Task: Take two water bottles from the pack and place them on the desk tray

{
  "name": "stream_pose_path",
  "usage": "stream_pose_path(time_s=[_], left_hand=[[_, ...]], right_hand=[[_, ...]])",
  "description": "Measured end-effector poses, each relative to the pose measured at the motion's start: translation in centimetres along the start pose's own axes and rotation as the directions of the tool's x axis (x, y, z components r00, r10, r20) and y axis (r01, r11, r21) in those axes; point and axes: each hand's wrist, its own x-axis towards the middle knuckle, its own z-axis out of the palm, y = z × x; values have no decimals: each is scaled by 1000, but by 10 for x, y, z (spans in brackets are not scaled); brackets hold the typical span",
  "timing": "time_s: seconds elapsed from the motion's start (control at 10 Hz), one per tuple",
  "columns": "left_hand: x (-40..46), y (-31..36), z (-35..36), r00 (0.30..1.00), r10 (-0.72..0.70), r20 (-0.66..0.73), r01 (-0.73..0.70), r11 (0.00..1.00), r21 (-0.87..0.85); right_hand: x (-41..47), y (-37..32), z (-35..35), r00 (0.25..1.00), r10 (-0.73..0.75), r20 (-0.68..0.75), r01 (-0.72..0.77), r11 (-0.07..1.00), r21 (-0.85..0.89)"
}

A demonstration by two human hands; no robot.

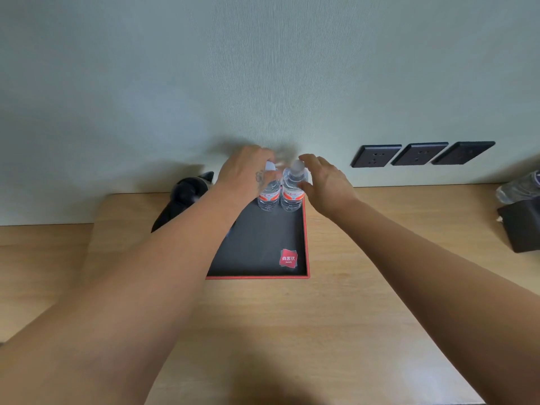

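Two clear water bottles with red-and-white labels stand upright side by side at the far end of the black desk tray with a red rim. My left hand is wrapped over the top of the left bottle, hiding its cap. My right hand is at the neck of the right bottle, fingers curled around it, the white cap showing between thumb and fingers. Whether the right hand grips or only touches is unclear. The pack of bottles lies at the far right edge of the desk.
A black hair dryer lies left of the tray against the wall. Three dark wall sockets sit to the right above the desk. A black box stands at the right edge. The wooden desk stretches toward me.
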Motion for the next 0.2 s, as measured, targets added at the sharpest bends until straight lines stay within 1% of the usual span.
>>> stream_pose_path(time_s=[0.1,0.2], left_hand=[[-17,5,-7,999,-7,-38,10,996,85],[-44,8,-19,995,-17,-103,32,989,147]], right_hand=[[-11,7,-4,1000,-12,-14,12,1000,8],[-19,11,-12,996,-62,-70,59,997,-47]])
